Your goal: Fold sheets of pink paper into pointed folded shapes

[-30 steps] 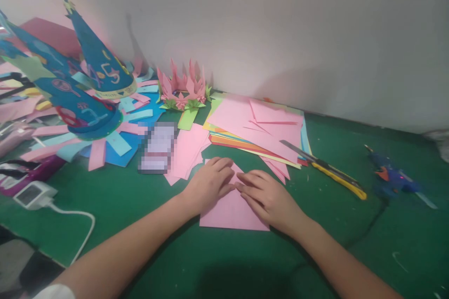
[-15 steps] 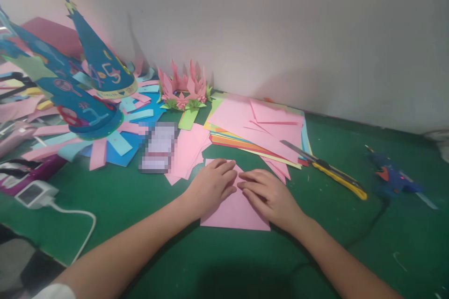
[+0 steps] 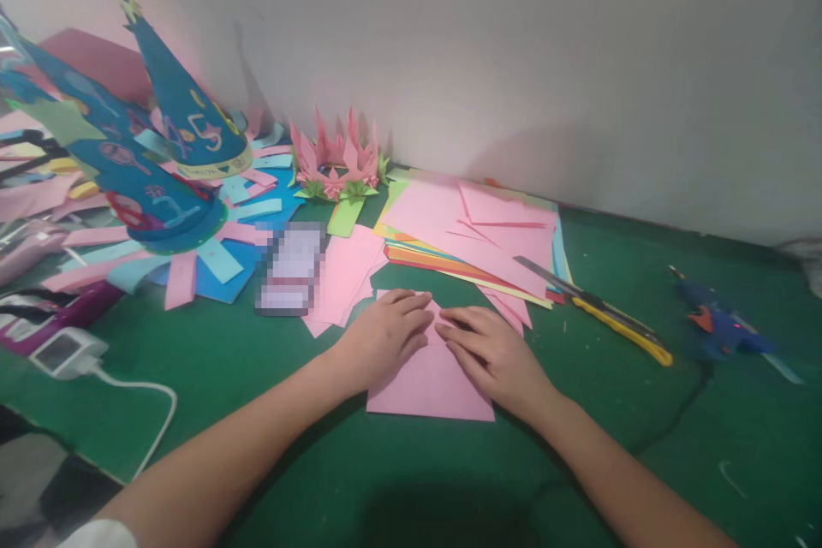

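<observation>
A pink sheet of paper (image 3: 431,385) lies flat on the green table in front of me. My left hand (image 3: 390,334) rests on its upper left part, palm down, fingers stretched toward the middle. From the other side, my right hand (image 3: 491,349) lies on the sheet with its fingers extended and slightly apart. The fingertips of both hands almost meet near the top of the paper. My hands cover both side edges, so any fold beneath them is hidden.
Behind the sheet sits a stack of coloured paper (image 3: 437,214) with a yellow cutter knife (image 3: 616,330) partly on it. A blue glue gun (image 3: 723,325) lies right. Leftward are a blurred phone (image 3: 292,270), a pink paper crown (image 3: 337,158), blue cone hats (image 3: 183,103) and a white charger (image 3: 70,355).
Both hands stay on the pink sheet. The right fingertips have shifted very slightly upward, and the left fingers have moved a little. Nothing else has visibly moved.
</observation>
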A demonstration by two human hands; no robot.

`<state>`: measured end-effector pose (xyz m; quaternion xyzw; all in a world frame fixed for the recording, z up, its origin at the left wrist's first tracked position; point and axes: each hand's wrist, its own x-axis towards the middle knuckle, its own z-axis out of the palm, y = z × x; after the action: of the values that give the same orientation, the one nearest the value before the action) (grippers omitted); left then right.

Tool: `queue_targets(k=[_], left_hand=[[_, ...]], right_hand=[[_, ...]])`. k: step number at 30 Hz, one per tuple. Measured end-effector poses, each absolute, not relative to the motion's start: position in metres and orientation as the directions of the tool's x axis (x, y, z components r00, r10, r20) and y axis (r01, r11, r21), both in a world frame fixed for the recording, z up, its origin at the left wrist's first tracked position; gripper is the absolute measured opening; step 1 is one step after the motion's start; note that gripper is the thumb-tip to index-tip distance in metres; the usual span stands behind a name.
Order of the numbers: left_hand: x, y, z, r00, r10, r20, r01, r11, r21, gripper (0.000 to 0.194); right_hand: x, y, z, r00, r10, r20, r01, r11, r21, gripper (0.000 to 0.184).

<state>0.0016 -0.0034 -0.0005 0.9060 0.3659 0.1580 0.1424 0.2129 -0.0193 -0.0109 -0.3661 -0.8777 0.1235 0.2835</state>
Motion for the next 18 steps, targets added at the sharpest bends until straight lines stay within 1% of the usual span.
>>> queue_targets(k=[4,8,12,15,18], left_hand=[[0.004,-0.003,-0.004,0.627,0.747,0.219,0.644,-0.656,0.394,0.020],[0.007,-0.004,-0.005,0.595,0.771,0.227,0.672,-0.633,0.384,0.016],[0.008,-0.004,-0.004,0.603,0.763,0.232,0.673,-0.643,0.366,0.016],[0.008,-0.004,-0.003,0.606,0.761,0.231,0.679,-0.646,0.348,0.016],[0.008,-0.004,-0.003,0.603,0.764,0.231,0.684,-0.644,0.343,0.015]], right_hand=[[0.213,-0.019,-0.011,-0.579,0.708,0.404,0.571,0.706,-0.418,0.028],[0.212,-0.019,-0.010,-0.575,0.713,0.401,0.571,0.701,-0.427,0.027],[0.211,-0.019,-0.007,-0.576,0.741,0.344,0.610,0.670,-0.423,0.024],[0.210,-0.019,-0.004,-0.604,0.746,0.282,0.638,0.664,-0.389,0.021],[0.210,-0.019,0.001,-0.619,0.720,0.314,0.641,0.694,-0.328,0.018]])
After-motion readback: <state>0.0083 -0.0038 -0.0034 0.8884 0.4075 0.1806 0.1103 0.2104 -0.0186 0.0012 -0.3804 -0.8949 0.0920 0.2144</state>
